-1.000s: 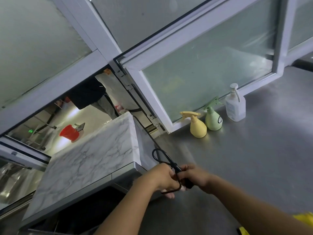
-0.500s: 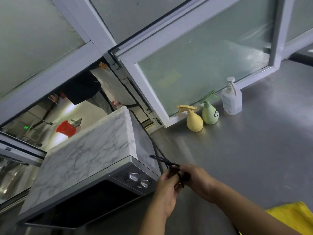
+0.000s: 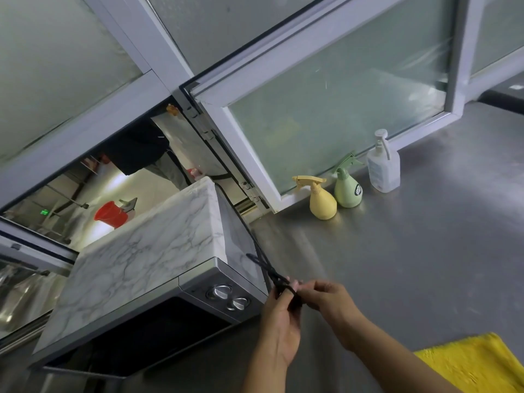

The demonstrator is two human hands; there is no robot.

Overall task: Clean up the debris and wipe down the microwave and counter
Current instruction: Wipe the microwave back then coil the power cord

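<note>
A marble-patterned microwave point(image 3: 147, 259) stands on the steel counter point(image 3: 411, 265) at the left, its dark door and two silver knobs point(image 3: 228, 297) facing me. Its black power cord point(image 3: 262, 263) runs down the right side of the case. My left hand point(image 3: 280, 327) and my right hand point(image 3: 326, 300) meet just right of the knobs, and both pinch a folded bundle of that cord. A yellow cloth point(image 3: 476, 367) lies at the lower right on the counter.
Against the window frame stand a yellow spray bottle point(image 3: 321, 201), a green spray bottle point(image 3: 348, 191) and a clear pump bottle point(image 3: 383, 168). An open hatch behind the microwave shows a red bucket point(image 3: 109, 214) and a person in dark clothes.
My view has tilted down and left, showing the microwave front and more yellow cloth. The wide cord loop has been gathered into a tighter bundle between my hands.
</note>
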